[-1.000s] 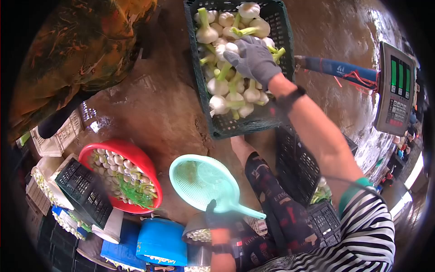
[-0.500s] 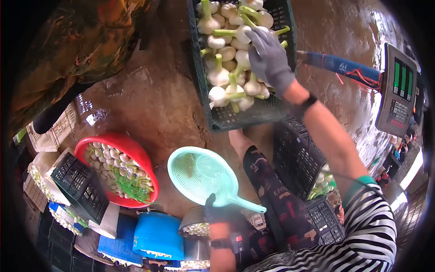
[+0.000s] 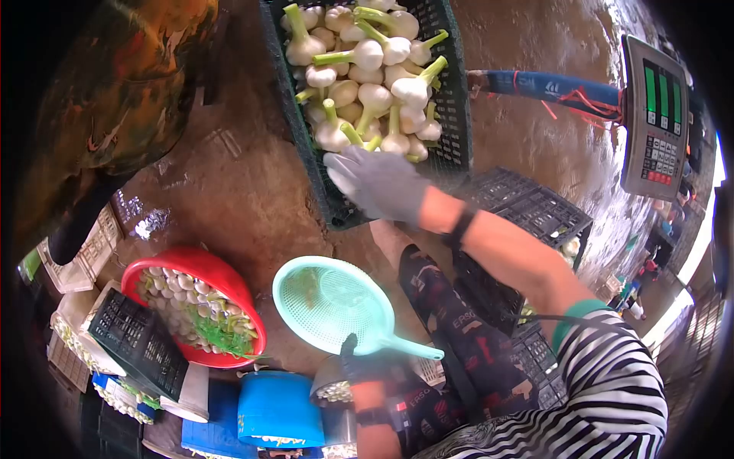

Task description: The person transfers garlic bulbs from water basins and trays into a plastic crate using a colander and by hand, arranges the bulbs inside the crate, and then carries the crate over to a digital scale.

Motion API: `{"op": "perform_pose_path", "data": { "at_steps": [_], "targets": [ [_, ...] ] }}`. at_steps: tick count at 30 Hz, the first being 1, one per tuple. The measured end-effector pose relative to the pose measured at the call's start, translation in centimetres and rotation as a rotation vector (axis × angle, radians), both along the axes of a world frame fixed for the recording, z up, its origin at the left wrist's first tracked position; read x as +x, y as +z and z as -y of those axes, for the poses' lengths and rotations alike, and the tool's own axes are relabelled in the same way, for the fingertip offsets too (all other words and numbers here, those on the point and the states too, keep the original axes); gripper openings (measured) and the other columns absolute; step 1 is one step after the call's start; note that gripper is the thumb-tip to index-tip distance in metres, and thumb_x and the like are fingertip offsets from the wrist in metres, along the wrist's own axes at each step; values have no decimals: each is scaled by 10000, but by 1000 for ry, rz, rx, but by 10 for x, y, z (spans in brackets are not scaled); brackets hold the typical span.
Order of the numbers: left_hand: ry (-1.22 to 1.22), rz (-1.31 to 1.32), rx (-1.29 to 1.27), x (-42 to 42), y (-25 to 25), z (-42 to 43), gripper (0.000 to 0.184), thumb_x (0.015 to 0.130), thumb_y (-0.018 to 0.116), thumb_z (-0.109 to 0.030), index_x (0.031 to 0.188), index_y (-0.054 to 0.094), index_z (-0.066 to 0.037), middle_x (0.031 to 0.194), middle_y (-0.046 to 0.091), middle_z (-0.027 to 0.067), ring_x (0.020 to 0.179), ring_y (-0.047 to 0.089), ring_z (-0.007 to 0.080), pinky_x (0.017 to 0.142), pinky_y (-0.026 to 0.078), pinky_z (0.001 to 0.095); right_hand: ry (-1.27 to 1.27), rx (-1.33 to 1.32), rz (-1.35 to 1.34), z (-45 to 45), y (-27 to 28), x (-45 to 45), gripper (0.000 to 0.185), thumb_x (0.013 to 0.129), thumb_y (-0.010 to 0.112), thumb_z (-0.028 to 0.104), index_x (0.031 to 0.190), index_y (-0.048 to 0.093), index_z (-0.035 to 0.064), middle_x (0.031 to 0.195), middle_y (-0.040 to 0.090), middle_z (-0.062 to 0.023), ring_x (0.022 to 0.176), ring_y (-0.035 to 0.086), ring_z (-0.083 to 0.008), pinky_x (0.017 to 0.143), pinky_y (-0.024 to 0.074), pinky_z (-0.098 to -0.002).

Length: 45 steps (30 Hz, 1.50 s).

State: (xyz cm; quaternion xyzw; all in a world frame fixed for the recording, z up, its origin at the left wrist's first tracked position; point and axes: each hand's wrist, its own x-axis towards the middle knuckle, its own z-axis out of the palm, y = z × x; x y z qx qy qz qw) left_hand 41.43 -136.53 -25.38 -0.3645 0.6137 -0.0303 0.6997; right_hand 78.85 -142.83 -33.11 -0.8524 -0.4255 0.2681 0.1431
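Observation:
My left hand [image 3: 358, 363], in a dark glove and blurred, grips the near rim of a mint-green plastic colander [image 3: 329, 294]. The colander's handle points right, and its bowl holds nothing that I can make out. My right hand [image 3: 382, 183], in a grey glove, is at the near end of a dark green plastic crate [image 3: 457, 115]. Its fingers are closed over a pale garlic bulb [image 3: 344, 182], mostly covered by the glove. White garlic bulbs [image 3: 375, 99] with cut green stems are piled in the crate.
A red basin [image 3: 246, 294] of small bulbs and green leaves stands left, near a black crate [image 3: 141, 336] and a blue tub [image 3: 279, 409]. A scale display [image 3: 657, 122] on a blue post stands right. Black crates [image 3: 527, 203] sit by my leg. Someone's camouflage clothing [image 3: 122, 84] shows upper left.
My right hand has moved from the crate's right side to its near left corner, uncovering bulbs there. My left hand stays on the colander. The view has shifted slightly.

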Motion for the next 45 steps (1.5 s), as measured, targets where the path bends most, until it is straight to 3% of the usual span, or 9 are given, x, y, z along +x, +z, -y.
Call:
{"op": "perform_pose_path", "data": {
  "at_steps": [3, 6, 14, 19, 23, 30, 33, 41, 45],
  "targets": [
    [-509, -137, 368, 19, 13, 6, 477, 813, 597, -288, 1150, 507, 37, 955, 608, 122, 829, 578, 215, 811, 474, 356, 165, 195, 273, 50, 43, 23, 527, 740, 563, 104, 1255, 493, 197, 1282, 477, -66, 985, 532, -216, 799, 454, -346],
    [-487, -180, 286, -4, -6, 10, 473, 795, 593, -274, 1146, 511, 32, 1027, 590, 150, 897, 560, 271, 840, 457, 399, 413, -77, 104, 110, 23, 40, 403, 688, 593, 90, 1079, 635, 178, 1359, 422, -57, 1235, 390, -280, 969, 368, -375],
    [-986, -90, 767, -95, -62, 48, 489, 784, 570, -251, 1172, 499, 38, 1115, 563, 186, 988, 530, 339, 906, 417, 461, -56, -605, -172, 72, -38, 36, 245, 680, 570, 129, 889, 695, 102, 868, 656, -170, 859, 623, -361, 751, 497, -408],
    [-644, -103, 613, -25, -24, 25, 487, 787, 560, -241, 1176, 492, 43, 1138, 552, 191, 1018, 521, 347, 921, 409, 471, -102, -443, -389, 75, 0, 49, 281, 712, 508, 91, 933, 680, 72, 897, 649, -181, 883, 618, -358, 793, 493, -397],
    [-623, -39, 539, -6, -16, 18, 471, 907, 437, -302, 1225, 434, 45, 1149, 534, 167, 1050, 492, 236, 950, 380, 383, -441, 98, 296, 59, 24, 82, 259, 754, 595, 208, 983, 650, 99, 1110, 590, -136, 1048, 545, -338, 906, 437, -393],
    [-1009, -37, 686, -45, -30, 26, 376, 911, 456, -270, 1141, 497, 24, 1102, 574, 141, 1010, 534, 219, 924, 413, 339, 135, -18, 338, 86, -9, 118, 214, 652, 660, 289, 747, 647, 97, 951, 581, -47, 982, 532, -253, 860, 430, -338],
    [-664, 14, 549, 10, -7, 18, 347, 899, 486, -240, 1100, 521, 40, 1080, 587, 132, 981, 548, 209, 903, 431, 329, 129, -132, 170, 91, -16, 129, 154, 664, 637, 221, 747, 613, 93, 1016, 575, -65, 1014, 519, -278, 894, 411, -374],
    [-920, -20, 836, -11, -32, 39, 462, 810, 523, -261, 1132, 506, 70, 1077, 576, 197, 952, 562, 314, 874, 447, 438, -68, -646, -196, 17, 31, 139, 227, 787, 576, 267, 880, 644, 72, 1010, 607, -138, 987, 568, -308, 815, 465, -391],
    [-650, -151, 688, 16, -18, 29, 439, 820, 523, -243, 1118, 521, 80, 1066, 584, 197, 940, 571, 309, 876, 455, 423, -142, 217, 218, -35, 18, 152, 283, 816, 553, 175, 1079, 568, 70, 1074, 582, -188, 1024, 566, -311, 805, 475, -422]
  ]
}}
